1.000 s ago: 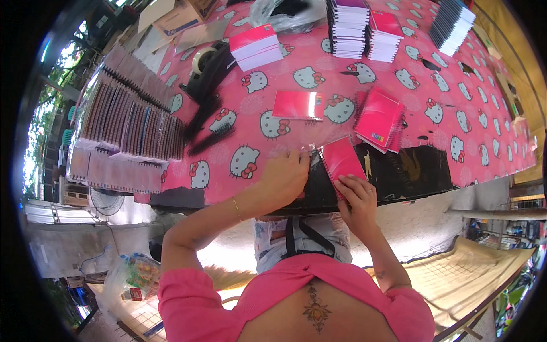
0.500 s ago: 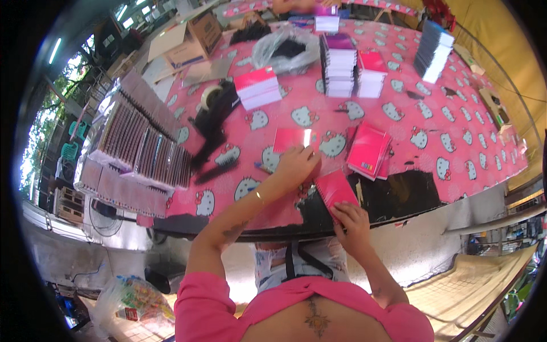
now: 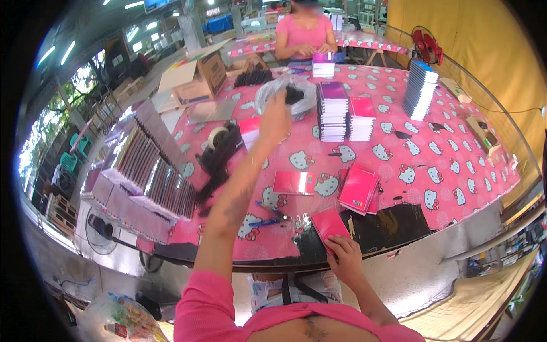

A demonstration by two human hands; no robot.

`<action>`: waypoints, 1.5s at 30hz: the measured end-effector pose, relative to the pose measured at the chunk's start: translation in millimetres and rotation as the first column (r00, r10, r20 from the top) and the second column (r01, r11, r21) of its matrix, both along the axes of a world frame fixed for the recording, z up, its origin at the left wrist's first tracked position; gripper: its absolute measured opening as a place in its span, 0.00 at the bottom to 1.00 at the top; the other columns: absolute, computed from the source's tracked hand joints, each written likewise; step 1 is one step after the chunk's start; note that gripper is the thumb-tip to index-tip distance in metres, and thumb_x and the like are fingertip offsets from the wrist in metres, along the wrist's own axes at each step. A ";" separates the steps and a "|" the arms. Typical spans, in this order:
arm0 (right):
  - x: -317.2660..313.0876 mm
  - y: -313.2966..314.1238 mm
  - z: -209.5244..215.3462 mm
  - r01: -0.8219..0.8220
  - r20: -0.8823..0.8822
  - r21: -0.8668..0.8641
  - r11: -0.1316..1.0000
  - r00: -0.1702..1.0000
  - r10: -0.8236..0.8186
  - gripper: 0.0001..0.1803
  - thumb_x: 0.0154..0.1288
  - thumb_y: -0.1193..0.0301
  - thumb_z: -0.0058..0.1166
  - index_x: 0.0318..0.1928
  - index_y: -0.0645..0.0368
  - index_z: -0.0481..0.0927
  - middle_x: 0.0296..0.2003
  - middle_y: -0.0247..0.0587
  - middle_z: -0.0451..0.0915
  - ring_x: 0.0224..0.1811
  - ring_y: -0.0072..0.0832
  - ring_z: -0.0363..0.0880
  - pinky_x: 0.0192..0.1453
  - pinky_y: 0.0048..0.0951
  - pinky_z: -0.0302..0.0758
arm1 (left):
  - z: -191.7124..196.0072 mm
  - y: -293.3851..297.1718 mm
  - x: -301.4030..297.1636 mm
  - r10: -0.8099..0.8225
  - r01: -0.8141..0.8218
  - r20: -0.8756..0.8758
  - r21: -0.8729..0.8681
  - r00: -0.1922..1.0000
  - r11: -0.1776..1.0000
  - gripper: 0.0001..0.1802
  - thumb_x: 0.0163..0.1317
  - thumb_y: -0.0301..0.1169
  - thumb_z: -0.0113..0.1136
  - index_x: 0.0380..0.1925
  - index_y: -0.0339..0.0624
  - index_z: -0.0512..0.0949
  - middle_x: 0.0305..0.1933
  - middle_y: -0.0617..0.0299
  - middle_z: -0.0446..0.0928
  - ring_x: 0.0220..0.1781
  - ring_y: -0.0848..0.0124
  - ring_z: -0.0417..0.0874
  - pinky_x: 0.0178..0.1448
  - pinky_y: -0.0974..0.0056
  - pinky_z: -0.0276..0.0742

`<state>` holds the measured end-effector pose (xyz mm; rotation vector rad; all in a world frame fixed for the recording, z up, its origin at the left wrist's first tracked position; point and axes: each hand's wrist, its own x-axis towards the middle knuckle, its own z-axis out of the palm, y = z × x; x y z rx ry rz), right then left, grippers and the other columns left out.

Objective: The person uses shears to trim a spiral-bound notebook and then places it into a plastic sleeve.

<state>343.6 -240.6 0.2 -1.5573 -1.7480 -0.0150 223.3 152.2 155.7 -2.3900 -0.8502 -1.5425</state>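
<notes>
We work at a table (image 3: 456, 171) under a pink cartoon-cat cloth, in an open workshop hall with a yellow wall beyond. Our right hand (image 3: 343, 259) pins a pink notebook (image 3: 330, 223) at the table's near edge, fingers curled over its lower corner. Our left hand (image 3: 276, 117) is raised toward a clear plastic bag (image 3: 285, 94) mid-table; its grip we cannot tell. Two notebook stacks (image 3: 345, 117) stand right of the bag.

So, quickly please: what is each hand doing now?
Left hand: reaching to the clear plastic bag; grip cannot be told.
Right hand: holding the pink notebook.
</notes>
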 end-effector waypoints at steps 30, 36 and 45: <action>63.7 21.1 16.8 0.455 -0.651 0.166 0.875 0.717 -0.249 0.22 0.68 0.77 0.57 0.63 0.61 0.76 0.63 0.47 0.71 0.62 0.35 0.71 0.63 0.34 0.68 | -40.3 -195.7 108.9 -0.447 0.476 -0.549 -0.100 0.706 0.874 0.20 0.60 0.26 0.59 0.53 0.48 0.82 0.69 0.45 0.67 0.69 0.45 0.72 0.79 0.48 0.60; 62.3 24.9 7.5 0.415 -0.374 -0.011 0.910 0.842 -0.388 0.35 0.60 0.74 0.66 0.68 0.58 0.70 0.65 0.56 0.68 0.66 0.49 0.69 0.68 0.43 0.67 | -108.0 -196.6 100.3 -0.658 0.550 -0.283 -0.377 0.698 0.746 0.23 0.62 0.23 0.56 0.60 0.40 0.76 0.67 0.40 0.69 0.66 0.40 0.73 0.70 0.45 0.70; 120.2 62.9 6.7 0.316 -0.109 -0.057 0.947 0.941 -0.320 0.35 0.55 0.71 0.71 0.65 0.49 0.76 0.70 0.56 0.64 0.64 0.54 0.73 0.63 0.49 0.74 | -115.5 -105.2 -22.7 -0.468 0.251 -0.291 -0.555 0.835 0.793 0.24 0.58 0.34 0.67 0.55 0.42 0.79 0.57 0.47 0.78 0.58 0.48 0.80 0.63 0.50 0.77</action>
